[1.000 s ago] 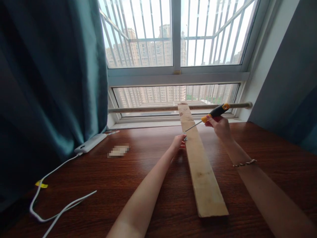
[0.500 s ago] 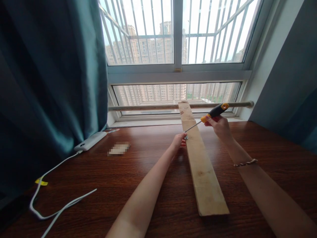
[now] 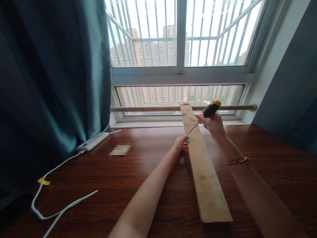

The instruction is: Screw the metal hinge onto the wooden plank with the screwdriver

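A long pale wooden board stretches away from me over the dark table, its far end by the rail at the window. My left hand is closed at the board's left edge, fingers against a small metal piece there; its exact kind is too small to tell. In my right hand is a screwdriver with a black and yellow handle, gripped above the board. The screwdriver's shaft slants down to the left, and its tip meets the spot beside my left fingertips and the metal piece.
A white power bank with a white cable lies at the left by the dark curtain. A blurred-out flat item rests on the brown table. A metal rail crosses before the window.
My right hand has shifted slightly left, and the screwdriver now stands a little steeper. My left hand stays at the board's edge by the metal piece. The whole view has moved slightly.
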Demonstrator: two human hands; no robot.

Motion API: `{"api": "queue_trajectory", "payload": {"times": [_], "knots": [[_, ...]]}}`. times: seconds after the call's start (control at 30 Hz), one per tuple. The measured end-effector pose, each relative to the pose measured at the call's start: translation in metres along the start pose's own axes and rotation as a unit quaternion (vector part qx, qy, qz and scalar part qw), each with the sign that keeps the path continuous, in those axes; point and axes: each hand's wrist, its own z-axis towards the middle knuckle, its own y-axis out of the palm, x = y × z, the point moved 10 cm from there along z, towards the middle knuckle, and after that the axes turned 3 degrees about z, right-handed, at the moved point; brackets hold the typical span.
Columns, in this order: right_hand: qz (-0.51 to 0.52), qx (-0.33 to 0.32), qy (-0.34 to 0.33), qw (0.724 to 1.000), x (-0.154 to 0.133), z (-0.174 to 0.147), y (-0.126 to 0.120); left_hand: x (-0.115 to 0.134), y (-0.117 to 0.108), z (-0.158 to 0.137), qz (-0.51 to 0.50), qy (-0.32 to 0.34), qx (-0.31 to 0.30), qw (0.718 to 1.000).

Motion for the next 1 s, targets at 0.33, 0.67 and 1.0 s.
{"api": "queue_trajectory", "payload": {"times": [0.33, 0.67, 1.0], "knots": [[0.069, -0.087, 0.122, 0.986, 0.002, -0.009, -0.006, -0.002, 0.001, 0.002, 0.002, -0.002, -0.006, 1.0], [-0.131, 0.139, 0.012, 0.981, 0.02, 0.001, -0.043, 0.002, 0.002, -0.003, 0.008, 0.007, -0.001, 1.0], [0.122, -0.08, 0.184, 0.972, 0.023, -0.002, -0.013, 0.011, 0.002, -0.007, 0.027, 0.017, 0.011, 0.999]]}}
